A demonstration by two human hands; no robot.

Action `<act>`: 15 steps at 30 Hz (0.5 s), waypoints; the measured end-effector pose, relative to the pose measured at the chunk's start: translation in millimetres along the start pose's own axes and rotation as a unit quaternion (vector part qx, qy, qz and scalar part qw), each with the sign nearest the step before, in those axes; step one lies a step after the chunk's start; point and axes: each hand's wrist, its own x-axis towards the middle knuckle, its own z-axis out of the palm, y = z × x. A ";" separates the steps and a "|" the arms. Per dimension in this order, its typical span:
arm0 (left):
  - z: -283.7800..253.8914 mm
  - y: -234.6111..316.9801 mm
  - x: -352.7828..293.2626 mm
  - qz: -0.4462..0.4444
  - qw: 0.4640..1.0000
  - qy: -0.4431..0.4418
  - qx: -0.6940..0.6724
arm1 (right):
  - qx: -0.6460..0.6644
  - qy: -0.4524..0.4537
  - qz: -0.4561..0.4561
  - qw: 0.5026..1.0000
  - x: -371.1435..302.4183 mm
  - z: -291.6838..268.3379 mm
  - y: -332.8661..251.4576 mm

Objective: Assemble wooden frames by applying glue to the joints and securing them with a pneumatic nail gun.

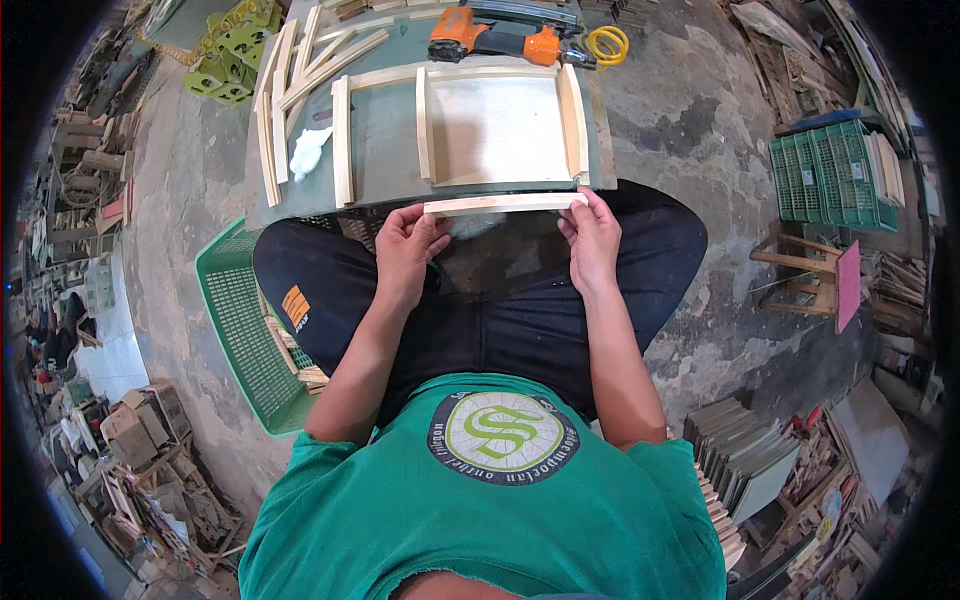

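Note:
A thin pale wooden strip [500,203] is held level between my two hands, just off the near edge of the low worktable [385,150]. My left hand [406,250] pinches its left end, and my right hand [592,240] grips the right end. Right beyond the strip lies a wooden frame [425,120] with a light panel [505,125] set between its side pieces. An orange and black nail gun [500,42] rests past the frame's far side. Left of the frame are several loose wooden strips [290,95] and a crumpled white wad [310,152].
A green plastic basket [225,300] with wood pieces stands by my left knee. Green crates [825,175] and a stool with a pink top [848,287] are to the right. A yellow coiled hose [607,46] joins the nail gun. Stacked boards [735,455] lie at lower right.

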 end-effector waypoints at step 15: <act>-7.6 0.4 7.5 0.027 0.973 0.015 0.227 | -0.026 0.048 -0.036 0.998 14.5 7.6 7.0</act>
